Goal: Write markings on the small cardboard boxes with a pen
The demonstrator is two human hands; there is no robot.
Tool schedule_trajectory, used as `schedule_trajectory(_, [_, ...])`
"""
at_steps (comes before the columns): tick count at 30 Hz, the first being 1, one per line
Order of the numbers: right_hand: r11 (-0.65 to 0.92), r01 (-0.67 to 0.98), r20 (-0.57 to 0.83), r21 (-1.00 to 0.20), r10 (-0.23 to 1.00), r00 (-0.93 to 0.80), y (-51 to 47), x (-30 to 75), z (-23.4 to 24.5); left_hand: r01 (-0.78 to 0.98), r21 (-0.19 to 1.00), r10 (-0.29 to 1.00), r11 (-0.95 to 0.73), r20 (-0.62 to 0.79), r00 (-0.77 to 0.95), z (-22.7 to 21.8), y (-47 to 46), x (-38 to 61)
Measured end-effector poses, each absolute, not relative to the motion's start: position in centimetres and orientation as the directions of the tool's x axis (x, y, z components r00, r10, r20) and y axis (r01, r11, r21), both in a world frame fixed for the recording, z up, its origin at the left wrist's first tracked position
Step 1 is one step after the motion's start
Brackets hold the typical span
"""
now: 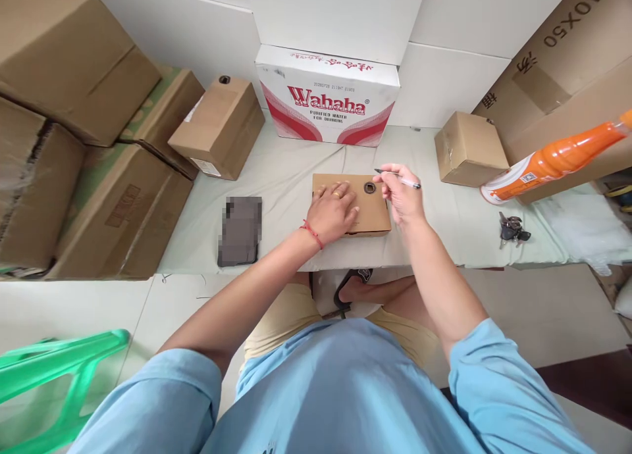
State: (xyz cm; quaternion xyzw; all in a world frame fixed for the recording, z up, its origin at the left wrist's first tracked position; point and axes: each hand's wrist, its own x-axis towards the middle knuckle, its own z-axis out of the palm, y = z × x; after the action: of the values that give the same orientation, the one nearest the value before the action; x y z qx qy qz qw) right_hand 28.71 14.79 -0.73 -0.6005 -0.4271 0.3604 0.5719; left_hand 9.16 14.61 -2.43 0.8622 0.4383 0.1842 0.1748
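A small brown cardboard box [373, 216] lies flat on the cloth-covered table in front of me, with a dark round mark framing a small square near its upper right corner. Spread over the left part of its top is my left hand [332, 210], palm down, a red bracelet at the wrist. Fingers of my right hand [401, 194] are closed around a pen [407, 181] at the box's right edge. The pen's dark tip points left, close above the box's far right corner; whether it touches anything I cannot tell.
A white and red water carton [330, 102] stands behind. Cardboard boxes [118, 210] are stacked left, near a smaller box [217, 128] and a dark pixelated object [240, 231]. To the right are another box [469, 150], an orange bottle [553, 161] and keys [513, 230]. A green stool [74, 375] stands lower left.
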Motion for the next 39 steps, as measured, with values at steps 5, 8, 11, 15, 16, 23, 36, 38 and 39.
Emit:
schedule_trajectory(5, [-0.038, 0.287, 0.136, -0.957, 0.817, 0.561, 16.9, 26.9, -3.8, 0.687, 0.44, 0.807, -0.579, 0.188, 0.56, -4.1, 14.9, 9.1])
schedule_trajectory(8, [-0.031, 0.271, 0.145, -0.962, 0.784, 0.604, 16.6, 27.0, -4.5, 0.681, 0.45, 0.808, -0.578, 0.196, 0.556, -4.1, 14.7, 9.0])
schedule_trajectory(11, [-0.02, 0.267, 0.154, -0.964, 0.776, 0.612, 16.0, 27.0, -4.3, 0.672, 0.466, 0.809, -0.576, 0.207, 0.55, -4.0, 14.6, 9.1])
schedule_trajectory(15, [-0.033, 0.271, 0.147, -0.962, 0.775, 0.614, 15.8, 26.9, -3.9, 0.658, 0.493, 0.813, -0.57, 0.223, 0.537, -4.0, 14.5, 9.1])
schedule_trajectory(16, [-0.039, 0.258, 0.136, -0.965, 0.77, 0.624, 15.8, 26.9, -3.9, 0.654, 0.498, 0.813, -0.57, 0.224, 0.537, -3.9, 14.5, 9.1])
schedule_trajectory(23, [-0.032, 0.229, 0.121, -0.973, 0.775, 0.62, 16.1, 27.0, -3.9, 0.661, 0.49, 0.812, -0.568, 0.205, 0.546, -3.5, 14.4, 9.1])
schedule_trajectory(36, [-0.071, 0.328, 0.144, -0.942, 0.798, 0.586, 16.0, 27.1, -4.2, 0.717, 0.397, 0.811, -0.573, 0.148, 0.566, -2.5, 14.1, 9.1])
schedule_trajectory(38, [-0.078, 0.352, 0.15, -0.933, 0.803, 0.577, 16.1, 27.2, -4.3, 0.727, 0.378, 0.811, -0.574, 0.143, 0.567, -2.4, 14.1, 9.0])
schedule_trajectory(39, [-0.079, 0.365, 0.156, -0.928, 0.805, 0.572, 16.1, 27.3, -4.4, 0.729, 0.372, 0.811, -0.575, 0.142, 0.568, -2.4, 14.0, 9.0])
